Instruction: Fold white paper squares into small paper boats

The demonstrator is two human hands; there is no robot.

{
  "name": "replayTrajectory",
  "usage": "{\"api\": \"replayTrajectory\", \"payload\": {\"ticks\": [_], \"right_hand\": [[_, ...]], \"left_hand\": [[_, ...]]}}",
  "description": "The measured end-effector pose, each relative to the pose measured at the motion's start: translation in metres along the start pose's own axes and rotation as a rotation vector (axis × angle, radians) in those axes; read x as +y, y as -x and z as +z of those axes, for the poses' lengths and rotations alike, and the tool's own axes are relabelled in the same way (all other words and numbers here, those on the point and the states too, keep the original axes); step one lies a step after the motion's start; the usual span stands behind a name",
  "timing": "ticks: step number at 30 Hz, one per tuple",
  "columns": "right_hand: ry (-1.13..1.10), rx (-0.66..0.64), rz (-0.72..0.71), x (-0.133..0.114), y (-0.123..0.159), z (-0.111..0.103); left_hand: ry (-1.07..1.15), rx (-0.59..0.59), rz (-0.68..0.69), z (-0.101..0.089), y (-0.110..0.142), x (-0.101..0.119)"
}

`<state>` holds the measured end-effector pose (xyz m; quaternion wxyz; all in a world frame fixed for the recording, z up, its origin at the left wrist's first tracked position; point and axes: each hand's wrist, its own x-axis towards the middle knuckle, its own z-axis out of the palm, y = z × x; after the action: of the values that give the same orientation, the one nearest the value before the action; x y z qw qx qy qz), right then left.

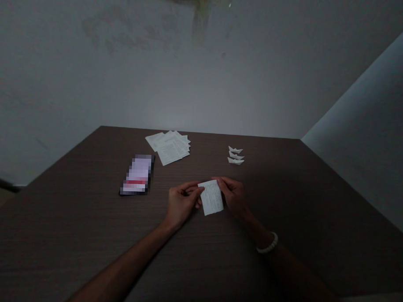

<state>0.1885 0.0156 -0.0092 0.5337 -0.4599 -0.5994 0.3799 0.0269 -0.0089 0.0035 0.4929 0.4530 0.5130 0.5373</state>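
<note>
A small folded sheet of printed paper (212, 198) lies in the middle of the dark wooden table (86, 235). My left hand (181, 204) pinches its left edge with curled fingers. My right hand (234, 195) grips its right and top edge, fingers closed on it. A pale beaded bracelet (267, 245) circles my right wrist.
A loose stack of printed paper sheets (170, 146) lies at the far middle of the table. Three small folded paper boats (236, 155) sit to the right of the stack. A phone (137, 174) with a lit screen lies at the left. Grey walls stand behind and right.
</note>
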Motion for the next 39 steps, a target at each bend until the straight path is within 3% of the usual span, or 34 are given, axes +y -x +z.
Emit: {"api": "replayTrajectory", "payload": {"ticks": [22,33,39], "right_hand": [[0.062,0.108,-0.025,-0.0029,0.0058,0.0043],[-0.046,-0.036,0.021,-0.0062,0.0005,-0.0011],[0.054,0.029,-0.018,-0.0028,0.0025,0.001]], "left_hand": [[-0.045,-0.018,0.01,-0.0017,0.0,-0.0027],[-0.01,-0.073,-0.018,-0.0041,-0.0025,-0.0019],[-0.033,-0.062,-0.018,-0.0031,-0.0013,0.0003]]}}
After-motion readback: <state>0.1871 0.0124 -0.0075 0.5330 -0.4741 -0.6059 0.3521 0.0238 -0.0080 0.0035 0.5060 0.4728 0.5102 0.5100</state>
